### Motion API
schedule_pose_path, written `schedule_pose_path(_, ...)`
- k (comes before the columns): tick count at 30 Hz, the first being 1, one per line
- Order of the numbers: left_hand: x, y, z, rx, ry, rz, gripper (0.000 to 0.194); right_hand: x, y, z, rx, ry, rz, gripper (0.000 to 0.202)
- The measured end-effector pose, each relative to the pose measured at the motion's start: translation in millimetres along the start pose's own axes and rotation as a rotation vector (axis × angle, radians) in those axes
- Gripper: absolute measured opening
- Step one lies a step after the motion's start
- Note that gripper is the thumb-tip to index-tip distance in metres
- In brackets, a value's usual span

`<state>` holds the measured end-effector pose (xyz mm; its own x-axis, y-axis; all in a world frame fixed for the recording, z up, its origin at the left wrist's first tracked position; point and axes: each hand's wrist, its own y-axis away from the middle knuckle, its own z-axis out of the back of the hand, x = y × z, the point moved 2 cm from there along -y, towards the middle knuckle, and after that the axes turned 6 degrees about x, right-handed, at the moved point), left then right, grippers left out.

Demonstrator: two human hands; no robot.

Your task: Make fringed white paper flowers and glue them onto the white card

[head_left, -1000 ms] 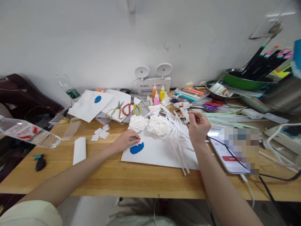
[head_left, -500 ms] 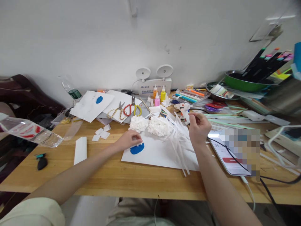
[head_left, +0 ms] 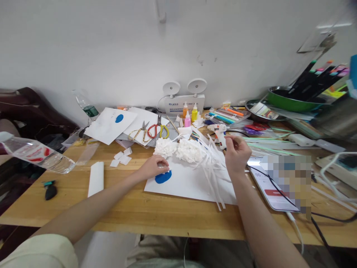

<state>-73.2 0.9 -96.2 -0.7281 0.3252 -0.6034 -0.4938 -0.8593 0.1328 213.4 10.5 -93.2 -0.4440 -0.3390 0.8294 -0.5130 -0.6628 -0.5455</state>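
Note:
My left hand [head_left: 154,166] rests at the upper edge of a blue oval [head_left: 163,177] on a white sheet [head_left: 181,186]. Its thumb and fingers are curled together, and small white bits show beneath the fingertips. What it grips is hidden. My right hand [head_left: 237,152] is raised over the right side of the sheet in a closed pinch, with anything in it too small to make out. A white glue gun [head_left: 220,132] lies just behind it. Two ruffled white clumps [head_left: 189,150] and loose white paper strips [head_left: 210,175] lie between my hands.
Scissors [head_left: 143,132] and pliers-like cutters [head_left: 158,128] lie behind. Small paint bottles [head_left: 187,120] stand near the wall. A phone [head_left: 275,186] with cables is at right, a water bottle [head_left: 36,152] at left. Small white squares [head_left: 121,158] and a folded white strip [head_left: 96,178] lie left.
The view has shifted slightly. Both hands keep nearly the same place and closed pose, the left at the blue oval and the right raised near the glue gun.

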Motion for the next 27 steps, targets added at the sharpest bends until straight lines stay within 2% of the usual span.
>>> schedule_pose_path(4, -3.3, -1.0, -2.1, -0.033, -0.001, 0.015, 0.023, -1.1, 0.5, -0.4, 0.008, 0.002, -0.006, 0.016)
schedule_pose_path(9, 4.1, -1.0, -0.9, 0.022, 0.067, 0.028, 0.022, -1.3, 1.0, 0.2, 0.0, -0.006, -0.011, 0.016)
schedule_pose_path(17, 8.3, 1.3, -0.9, 0.031, 0.101, 0.027, 0.022, -1.7, 0.6, -0.5, -0.007, -0.019, -0.025, 0.015)
schedule_pose_path(24, 4.2, 0.3, -5.2, -0.046, 0.068, 0.053, 0.027, -1.6, -0.2, 1.0, -0.01, -0.037, -0.047, 0.015)
schedule_pose_path(27, 5.8, 0.2, -6.1, -0.045, 0.073, 0.057, 0.026, -3.3, -1.4, 1.5, -0.028, -0.062, -0.06, 0.015)
